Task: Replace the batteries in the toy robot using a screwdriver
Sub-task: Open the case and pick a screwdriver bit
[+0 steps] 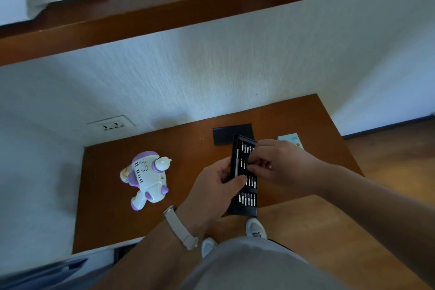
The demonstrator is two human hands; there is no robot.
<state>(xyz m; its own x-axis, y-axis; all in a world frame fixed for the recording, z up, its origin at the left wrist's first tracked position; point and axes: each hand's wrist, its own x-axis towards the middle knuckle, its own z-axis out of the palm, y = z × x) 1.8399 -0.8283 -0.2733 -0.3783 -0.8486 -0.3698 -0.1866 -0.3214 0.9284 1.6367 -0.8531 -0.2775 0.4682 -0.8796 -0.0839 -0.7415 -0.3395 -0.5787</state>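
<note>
A white and purple toy robot (147, 178) lies face down on the brown table (113, 207), left of my hands. My left hand (215, 192) grips the left edge of a black screwdriver-bit tray (246, 200), holding it above the table's front edge. The tray holds several rows of silver bits and a slim driver along its left side. My right hand (280, 163) reaches over the tray's upper half, with fingertips pinching at something in the bit rows; what they hold is hidden by the fingers.
The tray's black sleeve (231, 133) lies flat near the wall. A small light-blue box (290, 139) sits behind my right hand. A wall socket (111, 125) is at the left, a wooden shelf (164, 16) overhead. The table's right edge drops to wooden floor.
</note>
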